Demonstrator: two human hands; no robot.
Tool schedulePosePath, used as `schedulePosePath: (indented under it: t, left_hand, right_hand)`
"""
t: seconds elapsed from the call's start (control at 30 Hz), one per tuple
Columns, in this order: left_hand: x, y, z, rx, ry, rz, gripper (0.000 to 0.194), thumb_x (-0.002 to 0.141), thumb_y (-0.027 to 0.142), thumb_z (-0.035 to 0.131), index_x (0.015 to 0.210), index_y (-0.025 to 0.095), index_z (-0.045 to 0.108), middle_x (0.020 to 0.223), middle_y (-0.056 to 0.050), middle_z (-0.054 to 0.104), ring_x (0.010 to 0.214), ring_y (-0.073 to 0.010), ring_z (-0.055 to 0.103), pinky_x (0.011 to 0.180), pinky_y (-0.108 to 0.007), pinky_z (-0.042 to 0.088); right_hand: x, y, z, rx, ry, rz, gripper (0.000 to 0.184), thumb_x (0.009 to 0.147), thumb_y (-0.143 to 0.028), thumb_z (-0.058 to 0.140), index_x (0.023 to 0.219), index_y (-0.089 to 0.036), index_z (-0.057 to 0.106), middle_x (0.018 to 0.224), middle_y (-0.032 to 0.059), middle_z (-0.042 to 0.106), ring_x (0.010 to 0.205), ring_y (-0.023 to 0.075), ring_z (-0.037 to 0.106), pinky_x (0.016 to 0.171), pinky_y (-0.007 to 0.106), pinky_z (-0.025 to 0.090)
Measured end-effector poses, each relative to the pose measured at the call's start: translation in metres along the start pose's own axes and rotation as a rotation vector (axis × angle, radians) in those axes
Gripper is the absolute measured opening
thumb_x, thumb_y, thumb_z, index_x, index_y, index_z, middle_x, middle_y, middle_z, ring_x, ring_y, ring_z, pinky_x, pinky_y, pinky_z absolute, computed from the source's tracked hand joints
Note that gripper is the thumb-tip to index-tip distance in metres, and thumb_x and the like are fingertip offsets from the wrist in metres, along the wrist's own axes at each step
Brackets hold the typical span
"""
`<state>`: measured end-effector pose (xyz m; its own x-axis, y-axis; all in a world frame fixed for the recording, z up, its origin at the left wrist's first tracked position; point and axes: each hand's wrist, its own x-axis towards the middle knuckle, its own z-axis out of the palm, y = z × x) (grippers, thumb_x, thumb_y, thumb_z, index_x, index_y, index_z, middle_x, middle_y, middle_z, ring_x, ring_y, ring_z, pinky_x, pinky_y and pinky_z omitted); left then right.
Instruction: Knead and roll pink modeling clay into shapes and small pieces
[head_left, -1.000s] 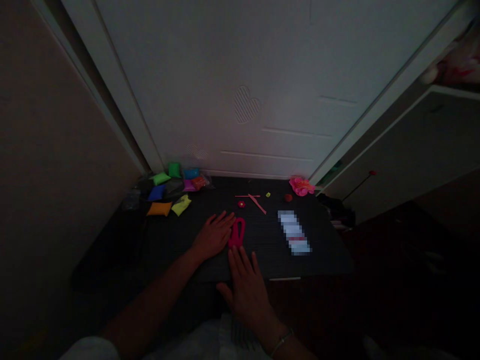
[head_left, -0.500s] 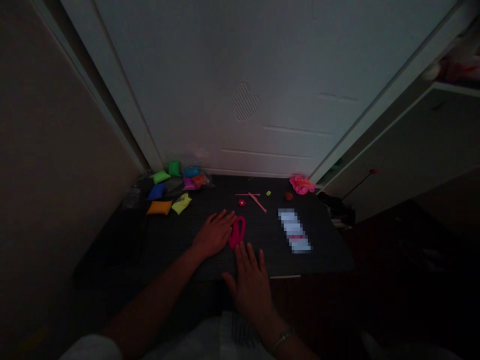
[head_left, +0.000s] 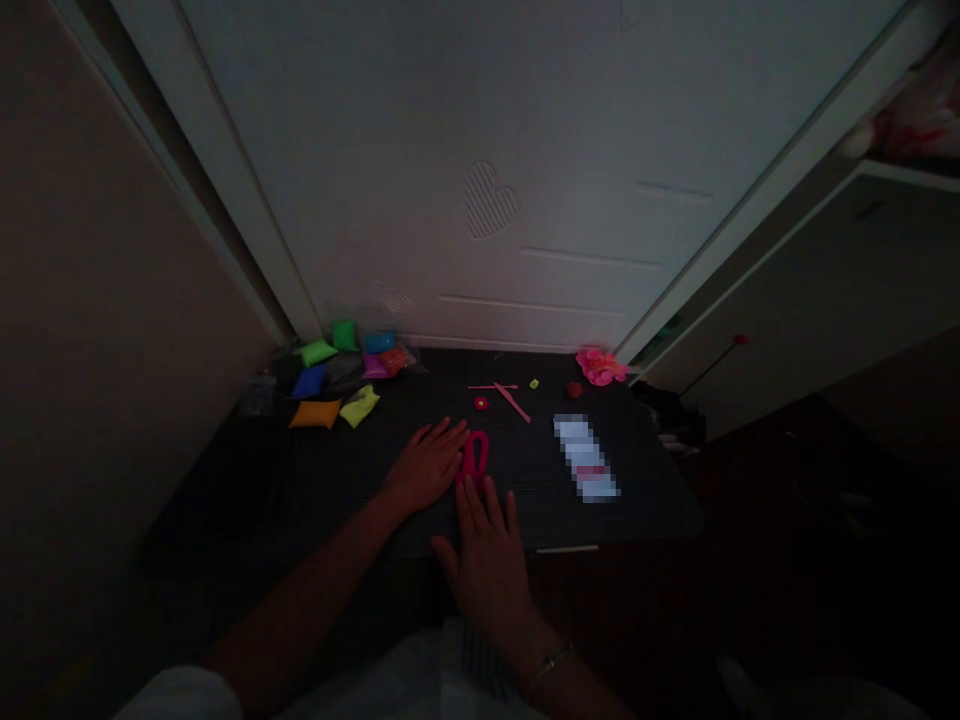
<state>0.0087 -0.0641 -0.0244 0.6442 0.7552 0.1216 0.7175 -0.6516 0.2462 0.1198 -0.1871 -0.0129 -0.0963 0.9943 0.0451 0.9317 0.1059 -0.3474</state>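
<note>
A deep-pink looped piece [head_left: 471, 460], which looks like soft modelling clay, lies on the dark table between my hands. My left hand [head_left: 426, 467] is flat with its fingers stretched out, the fingertips at the loop's left edge. Fingers spread, my right hand [head_left: 491, 565] reaches over the near end of the loop and hides part of it. Just beyond lie a small pink flower with a pale centre [head_left: 481, 403], a thin pink stick [head_left: 484, 387] and a flat pink tool [head_left: 514, 404].
Several coloured packets, among them an orange one [head_left: 315, 414] and a yellow one [head_left: 360, 407], sit at the back left. Toward the right are a yellow-green bit [head_left: 534, 383], a reddish-brown lump [head_left: 574, 390], a pink ruffled item [head_left: 601, 367] and a blurred-out rectangle [head_left: 586, 457]. A white panel [head_left: 375, 180] rises behind.
My right hand has slid slightly left and forward, covering more of the loop's near end. My left hand stays nearly where it was. The view has shifted a little.
</note>
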Motion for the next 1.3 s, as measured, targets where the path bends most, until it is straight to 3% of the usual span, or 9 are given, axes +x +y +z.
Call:
schedulePosePath:
  t: [0.13, 0.3, 0.5, 0.63, 0.77, 1.13, 1.3]
  left_hand:
    - [0.001, 0.000, 0.002, 0.028, 0.035, 0.009, 0.044, 0.089, 0.032, 0.025, 0.130, 0.022, 0.038, 0.137, -0.001, 0.040, 0.128, -0.0195, 0.028, 0.102, -0.039, 0.023]
    - [-0.002, 0.001, 0.001, 0.052, 0.094, 0.019, 0.044, 0.089, 0.031, 0.028, 0.130, 0.021, 0.038, 0.135, -0.003, 0.041, 0.127, -0.0189, 0.032, 0.101, -0.037, 0.026]
    - [-0.036, 0.022, -0.005, 0.125, 0.176, -0.074, 0.041, 0.087, 0.029, 0.034, 0.125, 0.023, 0.045, 0.133, -0.002, 0.044, 0.125, -0.0256, 0.035, 0.101, -0.046, 0.023]
    - [-0.054, 0.040, -0.005, 0.136, 0.168, -0.136, 0.039, 0.085, 0.028, 0.037, 0.122, 0.024, 0.050, 0.131, -0.003, 0.046, 0.123, -0.0283, 0.037, 0.099, -0.049, 0.024]
    - [-0.055, 0.049, -0.003, 0.142, 0.159, -0.176, 0.039, 0.084, 0.029, 0.038, 0.121, 0.025, 0.051, 0.133, -0.004, 0.043, 0.123, -0.0290, 0.036, 0.098, -0.050, 0.025]
    - [-0.060, 0.057, 0.008, 0.202, 0.111, -0.222, 0.045, 0.083, 0.024, 0.038, 0.128, 0.022, 0.042, 0.138, -0.007, 0.037, 0.125, -0.0295, 0.033, 0.099, -0.051, 0.025]
    - [-0.061, 0.056, 0.007, 0.197, 0.087, -0.207, 0.045, 0.083, 0.026, 0.039, 0.128, 0.023, 0.042, 0.138, -0.006, 0.035, 0.126, -0.0308, 0.031, 0.098, -0.053, 0.025]
  right_hand:
    - [0.002, -0.002, 0.003, 0.009, -0.004, -0.027, 0.062, 0.086, -0.052, 0.028, 0.135, -0.014, 0.028, 0.140, 0.0073, 0.030, 0.132, 0.0278, 0.017, 0.105, 0.053, 0.006]
    - [-0.006, 0.008, -0.001, 0.008, 0.015, 0.005, 0.059, 0.087, -0.050, 0.029, 0.135, -0.016, 0.028, 0.141, 0.0046, 0.029, 0.132, 0.0273, 0.016, 0.105, 0.051, 0.012]
    - [-0.007, 0.029, -0.008, -0.078, 0.073, 0.114, 0.057, 0.087, -0.048, 0.030, 0.133, -0.015, 0.033, 0.143, 0.0074, 0.024, 0.132, 0.0290, 0.014, 0.105, 0.051, 0.010]
    - [-0.002, 0.031, -0.003, -0.093, 0.064, 0.092, 0.056, 0.087, -0.047, 0.031, 0.134, -0.016, 0.032, 0.143, 0.0090, 0.022, 0.132, 0.0289, 0.014, 0.104, 0.052, 0.010]
    - [0.001, 0.027, 0.003, -0.095, 0.054, 0.080, 0.057, 0.086, -0.049, 0.032, 0.134, -0.017, 0.032, 0.142, 0.0105, 0.024, 0.132, 0.0292, 0.015, 0.104, 0.052, 0.010]
    - [-0.004, 0.021, 0.003, -0.091, 0.039, 0.095, 0.057, 0.087, -0.046, 0.032, 0.135, -0.016, 0.029, 0.142, 0.0124, 0.023, 0.132, 0.0291, 0.016, 0.103, 0.051, 0.014]
    - [-0.003, 0.021, 0.002, -0.076, 0.047, 0.084, 0.053, 0.086, -0.046, 0.033, 0.132, -0.018, 0.036, 0.142, 0.0124, 0.025, 0.132, 0.0300, 0.015, 0.103, 0.052, 0.015]
